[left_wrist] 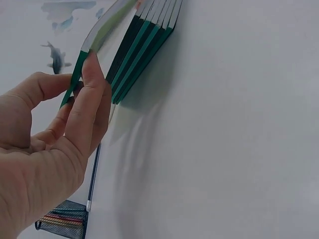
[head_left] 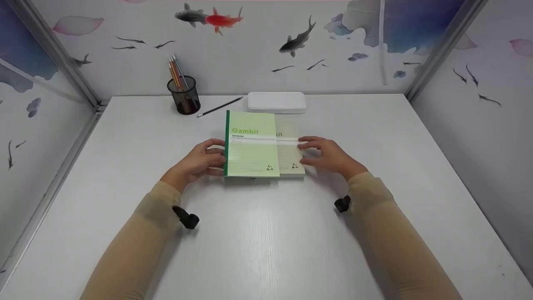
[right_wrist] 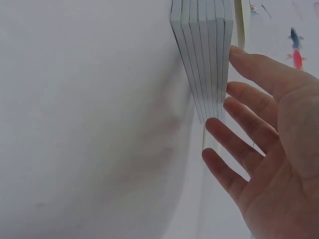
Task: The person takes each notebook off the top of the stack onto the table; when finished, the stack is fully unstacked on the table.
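A light green notebook [head_left: 252, 160] with a dark green spine is raised over a stack of notebooks [head_left: 291, 160]. My left hand [head_left: 200, 160] pinches the raised notebook at its spine, between thumb and fingers in the left wrist view. Several green spines [left_wrist: 142, 55] of the stack show beneath it there. My right hand [head_left: 331, 154] is at the right edge of the stack, its fingers spread and only slightly bent. In the right wrist view the fingertips touch or nearly touch the pale page edges [right_wrist: 204, 64]. The raised notebook covers the stack's left part in the head view.
Behind the notebooks lies a white case [head_left: 277, 102]. A dark pencil [head_left: 220, 106] lies to its left, beside a black mesh pen holder [head_left: 186, 102] with several pencils. Printed panels enclose the white table [head_left: 258, 250] at the back and sides.
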Demonstrator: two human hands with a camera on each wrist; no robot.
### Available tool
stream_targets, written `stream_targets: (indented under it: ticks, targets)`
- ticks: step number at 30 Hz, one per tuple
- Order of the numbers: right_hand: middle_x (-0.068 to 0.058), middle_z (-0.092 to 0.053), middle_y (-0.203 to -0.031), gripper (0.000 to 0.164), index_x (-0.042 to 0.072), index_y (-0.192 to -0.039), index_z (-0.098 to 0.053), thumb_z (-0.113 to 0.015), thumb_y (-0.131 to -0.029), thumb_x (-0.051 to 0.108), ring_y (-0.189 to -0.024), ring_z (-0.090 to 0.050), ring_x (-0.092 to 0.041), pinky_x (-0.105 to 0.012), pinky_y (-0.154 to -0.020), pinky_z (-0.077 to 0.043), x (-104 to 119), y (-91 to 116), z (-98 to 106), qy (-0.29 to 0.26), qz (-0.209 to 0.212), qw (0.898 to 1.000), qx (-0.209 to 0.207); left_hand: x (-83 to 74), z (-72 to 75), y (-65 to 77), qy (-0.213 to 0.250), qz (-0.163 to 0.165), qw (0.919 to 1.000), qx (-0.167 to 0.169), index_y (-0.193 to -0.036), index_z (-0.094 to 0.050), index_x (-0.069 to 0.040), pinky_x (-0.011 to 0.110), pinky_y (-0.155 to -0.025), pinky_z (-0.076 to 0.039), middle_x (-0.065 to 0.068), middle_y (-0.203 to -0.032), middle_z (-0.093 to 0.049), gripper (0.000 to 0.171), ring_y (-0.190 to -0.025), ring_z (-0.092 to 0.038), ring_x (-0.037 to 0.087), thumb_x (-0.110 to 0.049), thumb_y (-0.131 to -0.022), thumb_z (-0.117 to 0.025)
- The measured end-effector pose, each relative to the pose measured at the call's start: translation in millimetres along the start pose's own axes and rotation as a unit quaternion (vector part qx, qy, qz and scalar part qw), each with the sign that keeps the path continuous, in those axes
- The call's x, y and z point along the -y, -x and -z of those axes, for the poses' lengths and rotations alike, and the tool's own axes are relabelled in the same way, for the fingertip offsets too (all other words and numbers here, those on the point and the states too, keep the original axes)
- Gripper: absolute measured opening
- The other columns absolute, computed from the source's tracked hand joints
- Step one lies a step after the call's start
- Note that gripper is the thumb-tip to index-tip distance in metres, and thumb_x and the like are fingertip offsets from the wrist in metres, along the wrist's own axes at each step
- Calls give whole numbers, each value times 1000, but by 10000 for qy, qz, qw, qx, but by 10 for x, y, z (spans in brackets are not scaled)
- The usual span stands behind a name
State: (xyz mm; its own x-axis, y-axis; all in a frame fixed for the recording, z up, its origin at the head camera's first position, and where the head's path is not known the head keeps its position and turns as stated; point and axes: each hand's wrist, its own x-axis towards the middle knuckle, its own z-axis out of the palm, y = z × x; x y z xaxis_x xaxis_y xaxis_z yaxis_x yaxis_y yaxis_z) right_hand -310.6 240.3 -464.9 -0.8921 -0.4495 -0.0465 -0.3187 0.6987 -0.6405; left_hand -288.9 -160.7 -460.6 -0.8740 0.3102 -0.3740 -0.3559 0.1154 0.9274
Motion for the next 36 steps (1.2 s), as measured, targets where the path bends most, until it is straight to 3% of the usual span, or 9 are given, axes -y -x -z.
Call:
stream_targets:
  ticks: [9,15,23,29,36]
  targets:
    - [0,-50,-158,50,12,-139,-66,-79,-92,26,-153,-36,-28,-53,-126,-26,15,0,22,42,-76,10000,-10,-5,378,155,68,17,9995,-312,-153,-38,-19,38,-87,-62,11,-146,-56,59,-110,-70,22,-5,-98,-57]
    - [0,-50,-158,51,12,-139,-66,-80,-92,25,-153,-36,-28,-52,-126,-27,19,-2,23,55,-40,10000,-25,56,663,248,129,55,9988,-473,-153,-37,-17,33,-83,-62,8,-138,-57,59,-102,-72,16,-4,-99,-58]
    - [1,-50,-158,52,13,-139,-66,-80,-92,26,-153,-37,-27,-52,-125,-29,16,0,4,104,-128,9999,-46,171,798,242,-38,271,9985,-480,-157,-34,-12,34,-82,-62,9,-139,-56,64,-100,-72,15,-3,-98,-57]
    - [2,-49,-159,52,13,-140,-65,-80,-91,25,-153,-37,-26,-51,-125,-29,28,-3,-13,84,-252,9996,-35,120,810,262,-789,534,9945,-425,-158,-33,-12,34,-85,-62,19,-147,-53,68,-101,-71,18,-7,-98,-65]
    - [5,-48,-159,53,15,-141,-65,-80,-92,24,-154,-35,-25,-50,-126,-28,48,-8,-19,118,-426,9990,6,78,784,241,-2077,540,9735,-784,-156,-42,-8,31,-89,-61,21,-143,-55,69,-106,-69,20,-14,-94,-73]
